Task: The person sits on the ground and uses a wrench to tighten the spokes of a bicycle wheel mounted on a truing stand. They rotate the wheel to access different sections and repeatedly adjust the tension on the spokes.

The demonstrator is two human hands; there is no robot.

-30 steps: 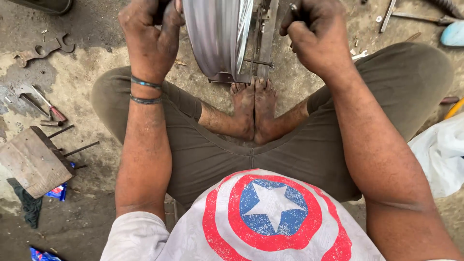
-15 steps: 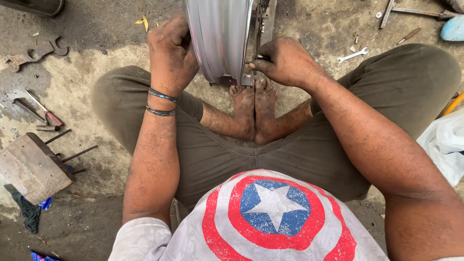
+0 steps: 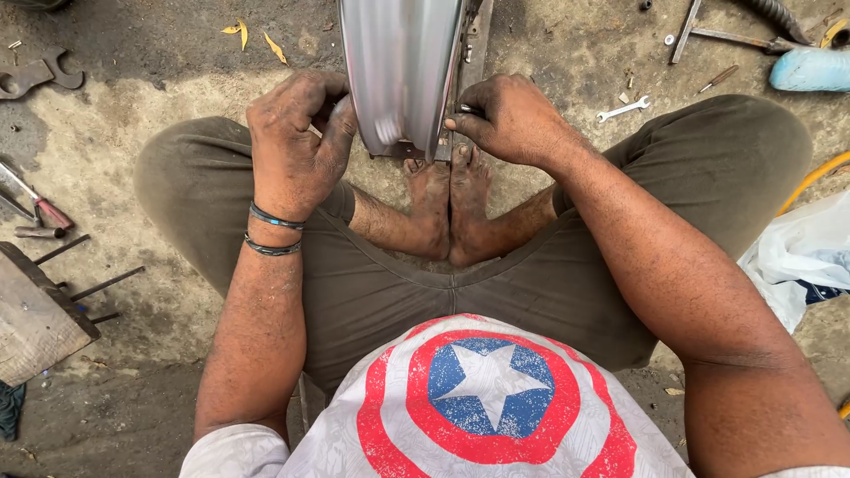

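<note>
Change since earlier frames: both hands sit lower on the wheel rim than a second ago, when they gripped it near the top edge of the view; yellow leaves point(image 3: 257, 37) on the ground now show above the left hand.
Left hand point(image 3: 292, 146): curled around the left edge of the wheel rim point(image 3: 403, 66), fingers tucked behind it, thumb against the metal; two dark bracelets point(image 3: 273, 232) on the wrist.
Right hand point(image 3: 509, 119): fingertips pinched narrow on a small dark part at the rim's right edge; what the part is cannot be told.
Wheel rim: bright silver metal, upright, lower part blurred; it stands between the two hands, just above the bare feet point(image 3: 447, 208).
Stand: a dark metal frame point(image 3: 474, 44) runs beside the rim's right side and under it.
Position: person seated cross-legged on dirty concrete ground point(image 3: 567, 44), soles pressed together.
Left surroundings: large spanner point(image 3: 40, 75) near the top corner; screwdriver with red handle point(image 3: 40, 205); wooden block point(image 3: 35, 319) with loose metal rods point(image 3: 102, 285) beside it.
Right surroundings: small spanner point(image 3: 622, 110), long metal tools point(image 3: 708, 31), pale blue object point(image 3: 810, 69), white plastic bag point(image 3: 797, 261), well apart from the hands.
Obstruction: the forearms and knees hide the ground close around the rim's base.
</note>
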